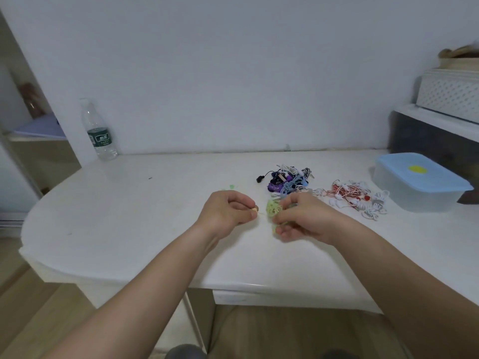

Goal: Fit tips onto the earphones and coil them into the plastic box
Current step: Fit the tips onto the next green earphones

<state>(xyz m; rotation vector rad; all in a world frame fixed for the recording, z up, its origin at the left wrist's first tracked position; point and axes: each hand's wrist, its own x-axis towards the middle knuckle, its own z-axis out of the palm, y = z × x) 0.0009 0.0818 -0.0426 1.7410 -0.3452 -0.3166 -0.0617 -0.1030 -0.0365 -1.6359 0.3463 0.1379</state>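
Note:
A bundle of pale green earphones (274, 208) hangs just above the middle of the white table (129, 224). My right hand (303, 218) grips the bundle with curled fingers. My left hand (225, 212) pinches one end of its cord, a small gold-coloured piece, at the fingertips. Behind my hands lies a tangle of purple, blue and black earphones (287, 181). A heap of red and white earphones (355, 198) lies to its right. The plastic box (417, 182) with a blue lid and yellow spot stands closed at the far right.
A water bottle (97, 130) stands at the back left by the wall. Small green bits (230, 187) lie on the table behind my left hand. A dark drawer unit (438, 141) topped by a white woven basket (451, 94) stands at the right.

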